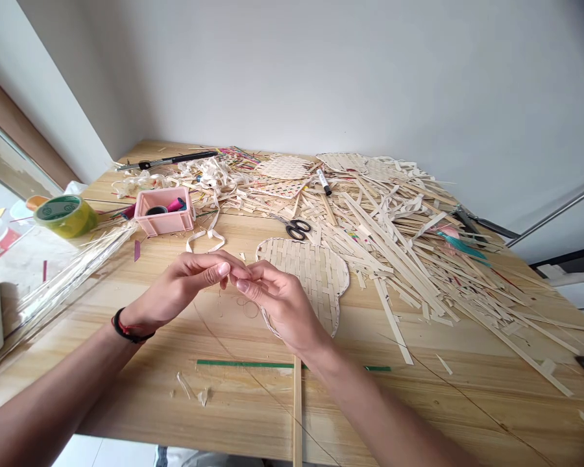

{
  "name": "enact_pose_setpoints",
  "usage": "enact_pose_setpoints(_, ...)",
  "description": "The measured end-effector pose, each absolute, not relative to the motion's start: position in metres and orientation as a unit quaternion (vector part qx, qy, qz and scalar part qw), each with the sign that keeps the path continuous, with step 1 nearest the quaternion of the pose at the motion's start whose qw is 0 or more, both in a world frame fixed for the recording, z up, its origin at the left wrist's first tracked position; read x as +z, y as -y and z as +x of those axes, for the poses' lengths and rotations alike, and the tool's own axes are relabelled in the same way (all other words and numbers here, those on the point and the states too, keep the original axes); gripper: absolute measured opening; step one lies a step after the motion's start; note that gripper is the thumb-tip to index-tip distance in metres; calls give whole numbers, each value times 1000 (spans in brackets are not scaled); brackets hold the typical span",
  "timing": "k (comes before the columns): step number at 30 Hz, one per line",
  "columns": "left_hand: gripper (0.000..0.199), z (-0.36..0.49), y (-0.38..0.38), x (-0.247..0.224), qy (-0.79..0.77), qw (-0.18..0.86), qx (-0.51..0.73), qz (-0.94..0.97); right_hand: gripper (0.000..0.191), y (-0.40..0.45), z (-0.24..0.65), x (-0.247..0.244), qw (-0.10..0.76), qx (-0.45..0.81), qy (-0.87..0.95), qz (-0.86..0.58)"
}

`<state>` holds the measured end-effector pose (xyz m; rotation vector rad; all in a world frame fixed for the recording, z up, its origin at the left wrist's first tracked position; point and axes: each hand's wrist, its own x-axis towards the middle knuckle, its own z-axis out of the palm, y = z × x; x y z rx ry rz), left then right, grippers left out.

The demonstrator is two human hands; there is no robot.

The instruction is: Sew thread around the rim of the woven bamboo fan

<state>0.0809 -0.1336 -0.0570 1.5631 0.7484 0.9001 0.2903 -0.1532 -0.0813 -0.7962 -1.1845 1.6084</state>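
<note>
Thin brown thread (267,389) is curving from just below the left hand (182,283) at the centre-left of the frame down to the bottom edge, passing over the wooden table (146,402). Fine loops are showing on the table just under the fingertips. Both hands are meeting near the middle of the frame, thumbs pressing close to the fingers in narrow pinches; whatever is lying between the fingertips is too fine to make out. A black and red bracelet (129,331) is circling the left wrist. Behind the right hand (279,298), a woven panel (321,269) with a wavy outline is lying flat, partly hidden. Below, a green strip (243,364) is crossing near a pale wooden strip (297,402) that is reaching the bottom edge. Black-handled scissors (298,228) are resting just above the panel. At the upper left, a pink basket (165,224) is holding small items, and a yellow-green tape roll (67,215) is sitting farther left. Loose pale strips (399,240) are heaping across the upper right.
</note>
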Motion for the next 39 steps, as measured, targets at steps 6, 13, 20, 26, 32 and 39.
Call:
enact_pose_setpoints(6, 24, 82, 131, -58, -376, 519, 416, 645, 14, 153, 291, -78, 472, 635, 522, -318)
enact_pose_setpoints(13, 31, 88, 132, -53, -382, 427, 400, 716, 12, 156, 288, -82, 450, 644, 549, -286)
enact_pose_setpoints(20, 29, 86, 133, -54, -383, 472, 376, 699, 23, 158, 288, -79, 428, 669, 522, -311)
enact_pose_setpoints(26, 41, 83, 133, -51, -454, 452, 353, 682, 21, 154, 292, -73, 454, 648, 526, -311)
enact_pose_setpoints(32, 45, 81, 132, -46, -465, 454, 355, 672, 18, 153, 295, -73, 488, 620, 497, -360)
enact_pose_setpoints(39, 41, 82, 132, -44, -430, 446, 301, 725, 19, 147, 297, -75, 547, 543, 481, -418)
